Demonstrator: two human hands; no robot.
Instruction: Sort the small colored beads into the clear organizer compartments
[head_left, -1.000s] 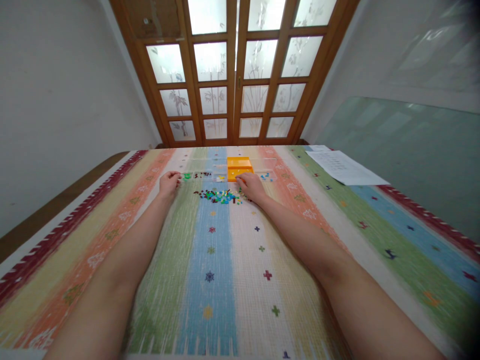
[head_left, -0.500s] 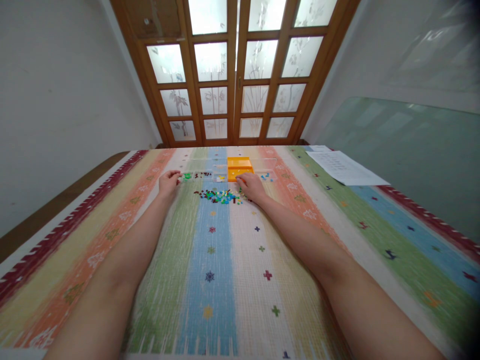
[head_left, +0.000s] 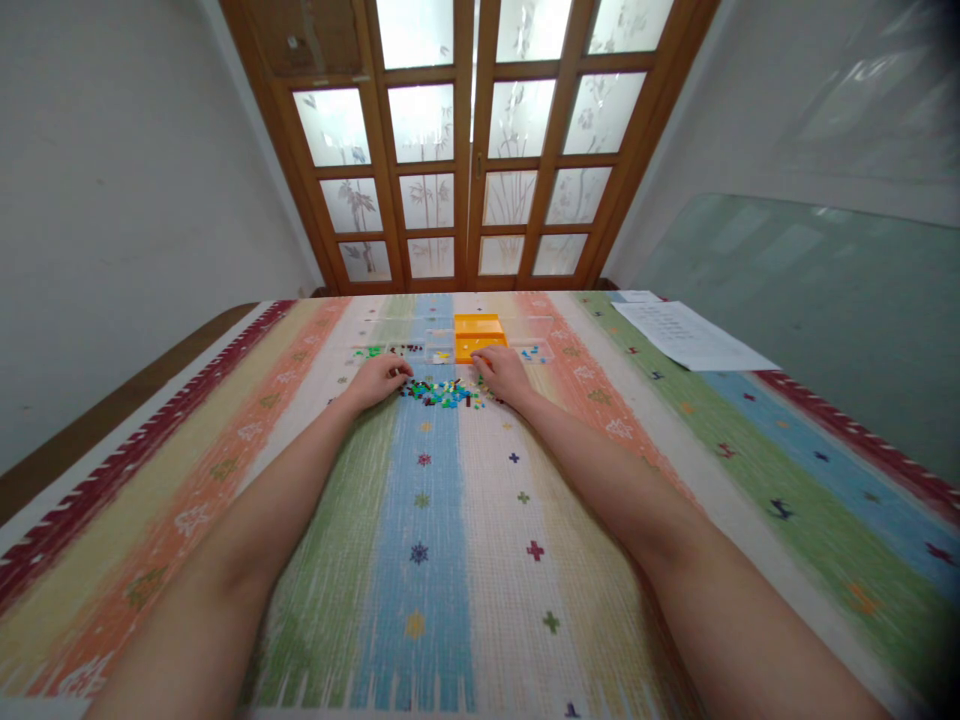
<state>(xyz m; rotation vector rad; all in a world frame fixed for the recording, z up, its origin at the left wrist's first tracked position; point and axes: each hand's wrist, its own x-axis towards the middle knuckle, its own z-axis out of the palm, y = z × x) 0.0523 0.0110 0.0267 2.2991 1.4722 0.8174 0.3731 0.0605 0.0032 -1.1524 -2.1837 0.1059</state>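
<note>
A pile of small multicoloured pieces (head_left: 442, 393), blue, green, white, yellow and dark brown, lies on the striped tablecloth. At its left edge is my left hand (head_left: 379, 381), thumb and fingers slightly apart, with nothing visible between them. My right hand (head_left: 502, 373) rests at the near right side of an orange box (head_left: 478, 325), fingertips curled together over its front edge. Whatever those fingers hold is too small or hidden. Left of the box, clear compartments contain green pieces (head_left: 367, 351), dark brown pieces (head_left: 409, 349) and yellow pieces (head_left: 442, 357).
Blue pieces (head_left: 532, 354) sit in a clear compartment right of the orange box. Printed paper sheets (head_left: 690, 335) lie at the far right of the tablecloth (head_left: 495, 560). Beyond the table stand wooden doors with glass panes (head_left: 431, 125).
My left hand has moved right and nearer, from beside the green pieces to the left edge of the pile. My right hand has stayed in place at the orange box.
</note>
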